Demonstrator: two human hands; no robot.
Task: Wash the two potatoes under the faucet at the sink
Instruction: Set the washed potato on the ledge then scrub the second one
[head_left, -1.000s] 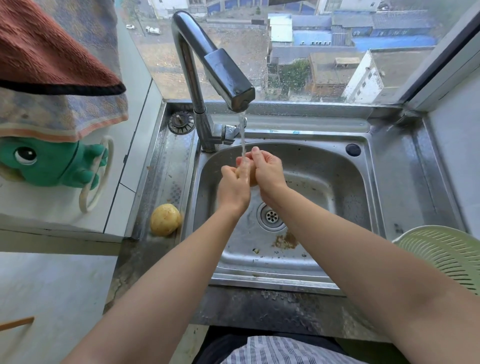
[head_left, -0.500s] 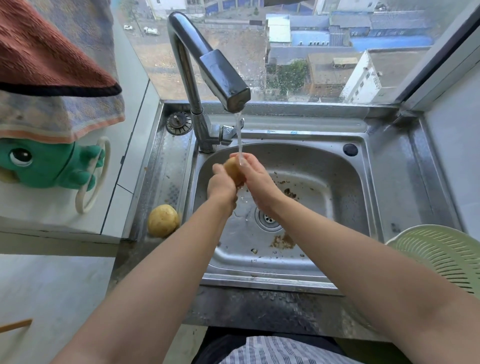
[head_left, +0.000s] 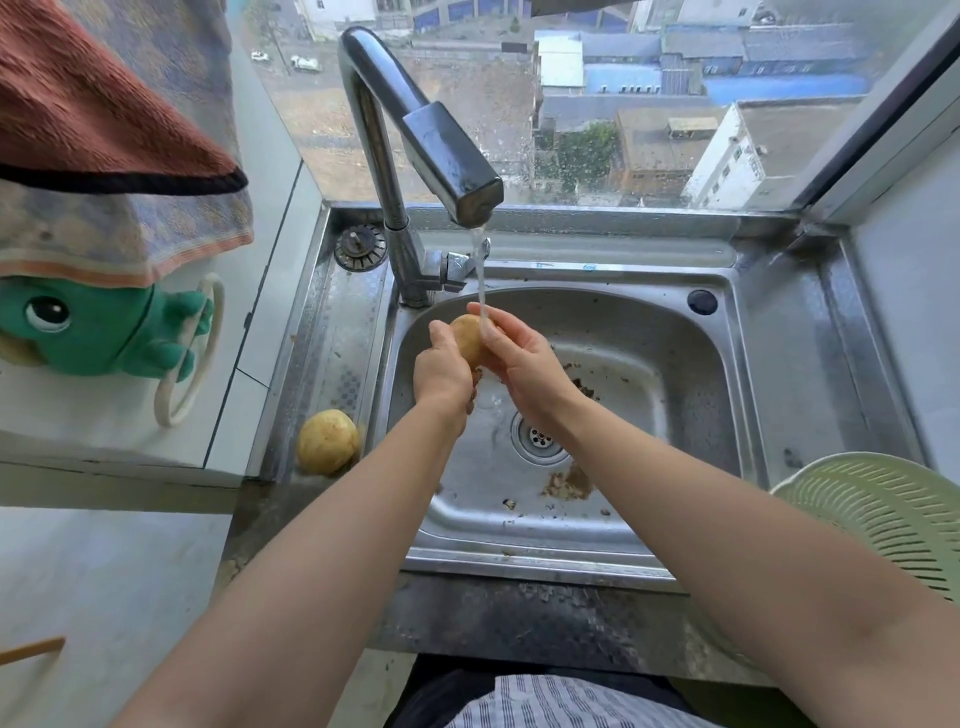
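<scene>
A yellow-brown potato (head_left: 469, 338) is held over the steel sink (head_left: 675, 395), between my left hand (head_left: 441, 371) and my right hand (head_left: 524, 364). Both hands grip it, and a thin stream of water from the chrome faucet (head_left: 447, 161) falls on its right side and on my right fingers. A second potato (head_left: 327, 441) lies on the sink's left ledge, apart from my hands.
Dirt and peel bits lie around the drain (head_left: 540, 436). A pale green colander (head_left: 883, 525) sits at the right edge. A green toy holder (head_left: 98, 327) and hanging towels (head_left: 104, 156) are on the left. A drain plug (head_left: 360, 247) rests beside the faucet base.
My hands have opened around the potato, so it shows between them, and they have shifted slightly left under the stream. The potato on the ledge has not moved.
</scene>
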